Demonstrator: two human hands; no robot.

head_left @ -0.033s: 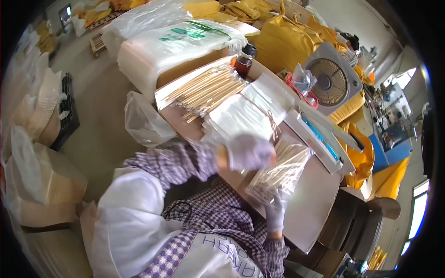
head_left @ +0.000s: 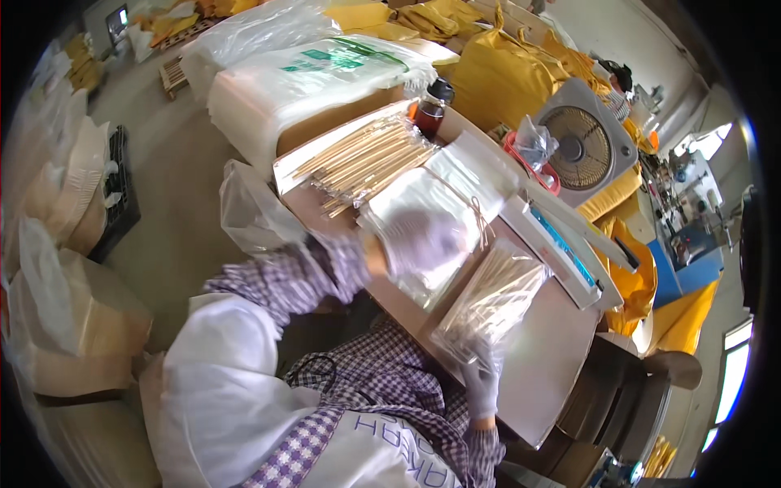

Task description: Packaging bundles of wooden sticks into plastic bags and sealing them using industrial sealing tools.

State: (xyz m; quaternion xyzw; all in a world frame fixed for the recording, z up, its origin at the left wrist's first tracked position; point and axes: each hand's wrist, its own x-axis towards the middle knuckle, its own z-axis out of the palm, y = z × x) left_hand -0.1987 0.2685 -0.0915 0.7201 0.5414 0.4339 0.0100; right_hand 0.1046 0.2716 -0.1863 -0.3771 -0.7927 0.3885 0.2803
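Observation:
A clear plastic bag of thin wooden sticks [head_left: 498,299] lies slanted on the table, right of the middle. At its near end is my right hand [head_left: 482,381], gloved in white, closed on the plastic, with the fingertips partly hidden. My left hand [head_left: 425,242], also gloved, hovers over a stack of clear flat plastic bags [head_left: 407,203]. Motion smears its fingers, so its grip does not show. A brown string [head_left: 476,213] lies tied around the stack. Beyond it, a pile of light wooden sticks in clear wrapping [head_left: 366,159] rests at the table's far left.
A bag sealer with a blue strip [head_left: 561,244] stands right of the bag. Behind are a dark bottle [head_left: 431,110], a red basket [head_left: 541,171], a box fan [head_left: 578,142] and yellow sacks [head_left: 496,77]. A plastic-covered box [head_left: 277,98] adjoins the table's far left. A brown chair [head_left: 626,374] stands right.
My left hand has moved left, away from the bag of sticks and over the stack of plastic bags. My right hand stays at the bag's near end.

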